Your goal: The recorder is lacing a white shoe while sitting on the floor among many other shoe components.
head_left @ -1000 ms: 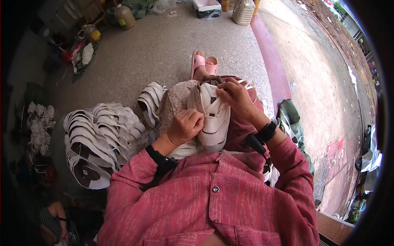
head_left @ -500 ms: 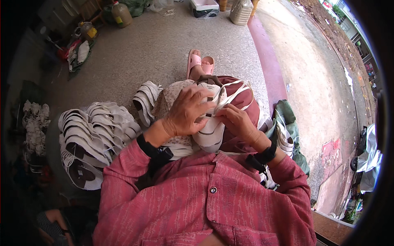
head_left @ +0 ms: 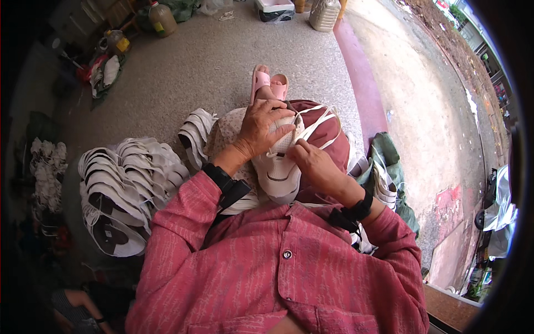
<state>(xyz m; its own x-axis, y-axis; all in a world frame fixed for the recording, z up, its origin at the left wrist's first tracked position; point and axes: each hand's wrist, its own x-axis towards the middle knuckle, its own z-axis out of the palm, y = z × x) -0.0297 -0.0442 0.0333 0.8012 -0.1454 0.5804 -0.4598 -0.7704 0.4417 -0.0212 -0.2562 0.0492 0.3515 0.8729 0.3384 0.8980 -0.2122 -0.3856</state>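
"What lies on the lap point(head_left: 339, 153)?"
"A shoe point(head_left: 282, 177), toe end nearest the body. The left hand point(head_left: 260, 128) is over its far part, the right hand point(head_left: 316, 167) at its right side."
"To the left?"
"2 stacks of shoe uppers point(head_left: 196, 136), 1 near the knee, 1 farther out."
"Right?"
"A sack point(head_left: 384, 143)."
"Ahead?"
"2 sandals point(head_left: 260, 79), then a jug point(head_left: 324, 15) beyond."

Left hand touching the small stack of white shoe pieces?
Apart: the head view shows patterned cloth between the left hand and the small stack of white shoe pieces.

Stacks of white shoe uppers point(head_left: 136, 170) show a shoe workshop
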